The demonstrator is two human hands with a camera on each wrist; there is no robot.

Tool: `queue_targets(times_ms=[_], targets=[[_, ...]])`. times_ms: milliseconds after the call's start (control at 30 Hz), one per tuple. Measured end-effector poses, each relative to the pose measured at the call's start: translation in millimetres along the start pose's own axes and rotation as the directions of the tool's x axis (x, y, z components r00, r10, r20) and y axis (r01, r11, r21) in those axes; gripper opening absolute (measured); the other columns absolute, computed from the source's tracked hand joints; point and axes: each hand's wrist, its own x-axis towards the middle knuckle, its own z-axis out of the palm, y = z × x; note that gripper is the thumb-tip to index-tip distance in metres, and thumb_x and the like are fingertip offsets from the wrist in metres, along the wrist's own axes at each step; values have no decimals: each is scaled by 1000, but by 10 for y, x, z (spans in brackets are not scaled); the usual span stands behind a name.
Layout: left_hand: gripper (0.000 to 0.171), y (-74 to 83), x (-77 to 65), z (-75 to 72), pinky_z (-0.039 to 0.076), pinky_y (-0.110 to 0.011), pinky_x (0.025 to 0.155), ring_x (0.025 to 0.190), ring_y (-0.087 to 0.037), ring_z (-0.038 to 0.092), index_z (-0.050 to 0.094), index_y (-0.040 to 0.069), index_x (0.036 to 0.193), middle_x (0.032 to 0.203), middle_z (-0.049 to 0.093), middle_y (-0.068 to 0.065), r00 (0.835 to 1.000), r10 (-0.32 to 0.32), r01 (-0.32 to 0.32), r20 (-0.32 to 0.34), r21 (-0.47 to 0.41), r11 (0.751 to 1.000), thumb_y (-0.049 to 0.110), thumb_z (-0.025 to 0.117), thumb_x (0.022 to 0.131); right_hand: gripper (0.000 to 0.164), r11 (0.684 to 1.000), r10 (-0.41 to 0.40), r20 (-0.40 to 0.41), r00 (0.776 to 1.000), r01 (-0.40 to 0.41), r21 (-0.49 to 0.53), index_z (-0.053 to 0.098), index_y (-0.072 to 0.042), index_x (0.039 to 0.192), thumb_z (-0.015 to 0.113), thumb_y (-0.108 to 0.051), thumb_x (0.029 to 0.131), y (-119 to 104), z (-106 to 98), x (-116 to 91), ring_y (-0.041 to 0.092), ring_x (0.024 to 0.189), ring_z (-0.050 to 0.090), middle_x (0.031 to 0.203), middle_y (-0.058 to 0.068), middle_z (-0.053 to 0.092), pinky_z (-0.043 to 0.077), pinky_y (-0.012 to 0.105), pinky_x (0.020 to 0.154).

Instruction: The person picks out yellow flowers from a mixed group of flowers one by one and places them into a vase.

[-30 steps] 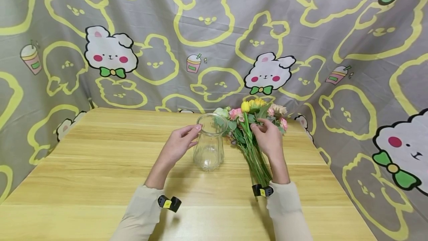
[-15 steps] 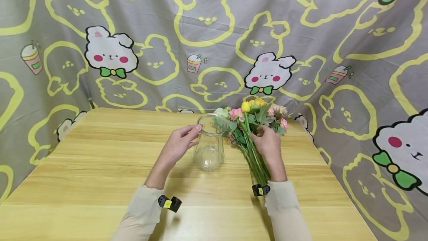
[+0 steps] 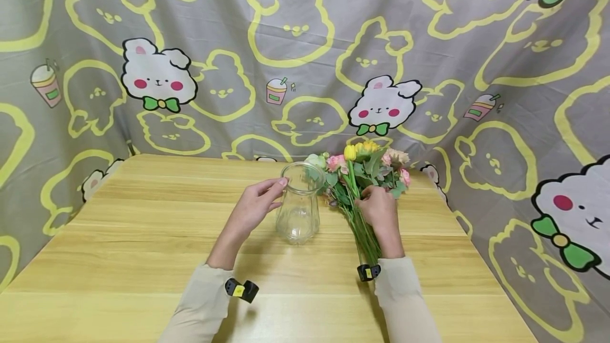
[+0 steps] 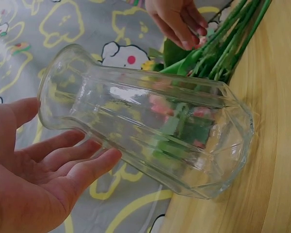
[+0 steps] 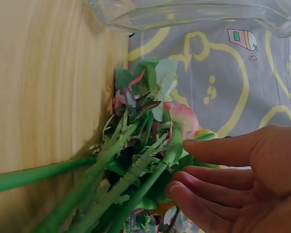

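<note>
A clear faceted glass vase (image 3: 298,216) stands upright at mid-table. My left hand (image 3: 259,201) is at its left side; the left wrist view shows the thumb by the rim and the fingers loosely extended along the neck, touching the glass (image 4: 150,126). To the right lies a bunch of flowers (image 3: 357,195) with yellow, pink and pale blooms, its stems pointing toward me. My right hand (image 3: 378,213) is over the stems just below the blooms. In the right wrist view, the thumb and fingers of this hand (image 5: 247,179) are apart, tips close to a green stem (image 5: 169,155).
The bunch lies on a wooden table (image 3: 143,247), next to the vase, with little gap between them. A grey patterned curtain (image 3: 305,41) hangs behind the table and along its sides. A black camera (image 3: 369,272) on my right wrist overlaps the stem ends.
My right hand has come down along the stems toward me, its fingers drawing in closer to them. The left hand and the vase have stayed in place.
</note>
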Motion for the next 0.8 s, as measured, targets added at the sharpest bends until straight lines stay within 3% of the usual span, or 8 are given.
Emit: queue_targets(times_ms=[233,800], targets=[[55,-11,0,-5,54,-37,108,139,-30,51,59,10,142,150,53,-10,1000,2,-2,-5,0,1000,48,57,103,38,1000,5,28,1000,-4,-20,70,4,121,75,-19,91,-1,72,-11,46,100,67,116,27,70,60,54,79],[56,-32,8,-13,54,-37,108,140,-29,51,59,11,142,150,53,-10,1000,7,-7,3,10,1000,51,56,102,33,999,-3,-5,1000,3,-48,73,1,117,68,-5,85,48,147,3,48,97,68,114,29,70,59,50,67]])
